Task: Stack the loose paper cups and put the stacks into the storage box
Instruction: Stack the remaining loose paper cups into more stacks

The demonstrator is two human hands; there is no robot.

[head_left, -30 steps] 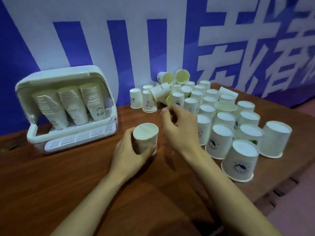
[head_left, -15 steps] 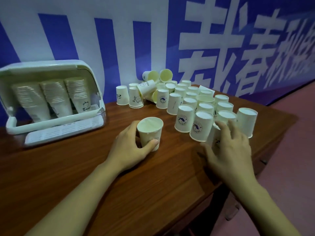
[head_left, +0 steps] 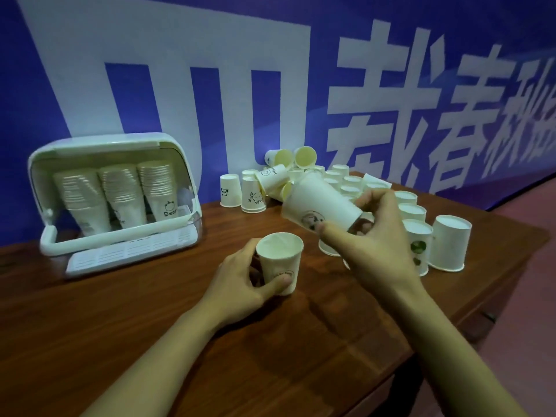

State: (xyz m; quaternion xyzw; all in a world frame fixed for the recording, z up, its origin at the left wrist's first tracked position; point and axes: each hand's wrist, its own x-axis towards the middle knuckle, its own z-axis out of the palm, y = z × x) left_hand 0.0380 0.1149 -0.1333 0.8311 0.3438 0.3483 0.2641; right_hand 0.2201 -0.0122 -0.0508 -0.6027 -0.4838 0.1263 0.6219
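Paper, thin and white, made up everything in play: an upright cup (head_left: 279, 261) stood on the wooden surface (head_left: 150, 326), and the left hand (head_left: 240, 284) curled around its lower wall, thumb across the front. The right hand (head_left: 373, 236) held a second cup (head_left: 322, 203) in the air above and just right of it, tilted on its side, with the thumb on the printed wall and the fingers wrapped over the far side near the base. Loose cups (head_left: 415, 212), mostly upside down, crowded the surface behind and to the right; a few lay toppled near the blue banner (head_left: 451, 85). The storage box (head_left: 117, 203) sat open at the left, well apart, with three stacks (head_left: 123, 194) already leaning inside. Such cups were judged to be very light and easily crushed, so a gentle hold on the wall close to the stiffer base or rolled rim would suit, leaving the mouth clear for nesting. Too firm a squeeze would likely oval the rim and jam the fit.
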